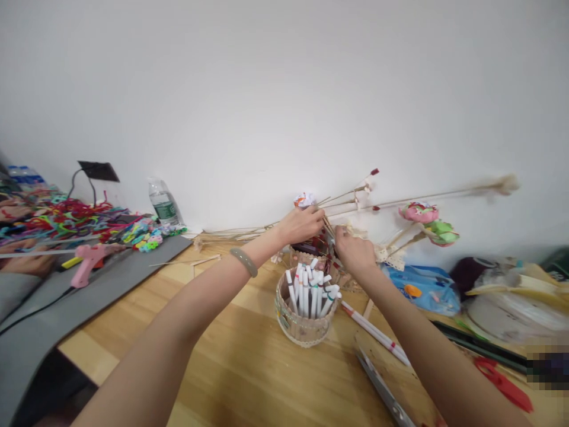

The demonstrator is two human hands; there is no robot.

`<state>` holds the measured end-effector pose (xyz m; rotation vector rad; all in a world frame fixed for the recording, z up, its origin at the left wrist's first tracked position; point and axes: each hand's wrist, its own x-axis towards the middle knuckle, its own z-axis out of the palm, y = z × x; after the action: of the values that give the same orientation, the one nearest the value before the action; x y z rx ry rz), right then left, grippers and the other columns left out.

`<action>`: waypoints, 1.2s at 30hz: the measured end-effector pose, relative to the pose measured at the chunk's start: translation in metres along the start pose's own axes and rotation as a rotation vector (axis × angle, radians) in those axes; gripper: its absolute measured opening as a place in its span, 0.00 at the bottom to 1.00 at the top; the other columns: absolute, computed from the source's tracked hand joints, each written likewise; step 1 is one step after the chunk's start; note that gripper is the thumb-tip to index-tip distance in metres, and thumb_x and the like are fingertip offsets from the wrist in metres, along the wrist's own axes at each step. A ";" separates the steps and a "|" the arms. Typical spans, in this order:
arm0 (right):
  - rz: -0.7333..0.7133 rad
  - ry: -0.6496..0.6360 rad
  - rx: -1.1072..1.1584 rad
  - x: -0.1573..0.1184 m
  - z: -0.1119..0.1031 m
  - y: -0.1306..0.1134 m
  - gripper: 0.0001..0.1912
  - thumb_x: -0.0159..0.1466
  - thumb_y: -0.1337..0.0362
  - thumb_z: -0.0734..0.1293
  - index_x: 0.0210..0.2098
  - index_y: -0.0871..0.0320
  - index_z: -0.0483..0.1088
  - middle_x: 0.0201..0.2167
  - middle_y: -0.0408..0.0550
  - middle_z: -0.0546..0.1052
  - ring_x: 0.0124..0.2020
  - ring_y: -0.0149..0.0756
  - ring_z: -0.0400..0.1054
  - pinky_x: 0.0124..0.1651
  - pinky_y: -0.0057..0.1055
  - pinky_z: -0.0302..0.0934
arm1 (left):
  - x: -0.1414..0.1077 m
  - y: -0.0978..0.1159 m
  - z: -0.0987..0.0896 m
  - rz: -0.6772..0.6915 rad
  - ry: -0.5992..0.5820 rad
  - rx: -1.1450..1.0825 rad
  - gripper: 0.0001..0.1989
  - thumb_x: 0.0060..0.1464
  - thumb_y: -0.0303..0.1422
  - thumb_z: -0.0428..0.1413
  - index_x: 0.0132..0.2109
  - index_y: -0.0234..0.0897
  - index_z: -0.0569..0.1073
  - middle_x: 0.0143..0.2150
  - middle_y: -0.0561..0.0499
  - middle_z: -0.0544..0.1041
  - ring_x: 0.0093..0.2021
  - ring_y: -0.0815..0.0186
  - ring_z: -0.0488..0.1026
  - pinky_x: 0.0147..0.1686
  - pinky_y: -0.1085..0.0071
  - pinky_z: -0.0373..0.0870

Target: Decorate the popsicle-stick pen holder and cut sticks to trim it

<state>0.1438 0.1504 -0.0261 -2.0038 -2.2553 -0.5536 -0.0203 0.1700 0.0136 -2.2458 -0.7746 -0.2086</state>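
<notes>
Both of my hands are at the dried flower stems near the wall, behind the marker holder. My left hand, with a jade-like bangle on the wrist, is closed on thin stems with its fingertips pressed together. My right hand is curled round stems just beside it; its fingertips are partly hidden. Right in front stands a round wooden holder with lace trim, full of white markers. Part of a second container shows behind it, under my hands. A white and orange paper flower rises behind my left hand.
Scissors and loose markers lie on the right. Pink and green fabric flowers lean out above a blue packet. Leftward are a pink glue gun, a water bottle, colourful pipe cleaners and another person's hand.
</notes>
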 end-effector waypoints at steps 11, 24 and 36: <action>0.081 -0.176 0.156 0.013 0.008 0.011 0.15 0.65 0.59 0.63 0.49 0.60 0.65 0.47 0.51 0.69 0.43 0.38 0.67 0.43 0.40 0.65 | -0.011 -0.025 0.000 -0.052 0.027 0.060 0.14 0.60 0.24 0.42 0.46 0.33 0.69 0.45 0.41 0.69 0.45 0.59 0.68 0.28 0.70 0.63; 0.180 -0.181 0.349 0.029 -0.003 0.033 0.16 0.66 0.58 0.62 0.49 0.60 0.65 0.46 0.51 0.69 0.43 0.38 0.67 0.44 0.40 0.65 | -0.017 -0.041 -0.001 -0.124 0.068 0.052 0.13 0.57 0.23 0.44 0.46 0.34 0.70 0.49 0.42 0.69 0.47 0.61 0.67 0.31 0.72 0.64; 0.052 -0.318 0.483 0.034 0.008 0.029 0.16 0.65 0.59 0.63 0.50 0.60 0.65 0.45 0.50 0.70 0.41 0.37 0.68 0.42 0.39 0.66 | -0.021 -0.054 0.000 -0.155 0.138 0.086 0.15 0.59 0.23 0.40 0.45 0.34 0.70 0.55 0.42 0.67 0.47 0.62 0.68 0.33 0.70 0.65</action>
<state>0.1684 0.1870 -0.0175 -1.9850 -2.2004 0.3153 -0.0691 0.1894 0.0386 -2.0678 -0.8663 -0.3927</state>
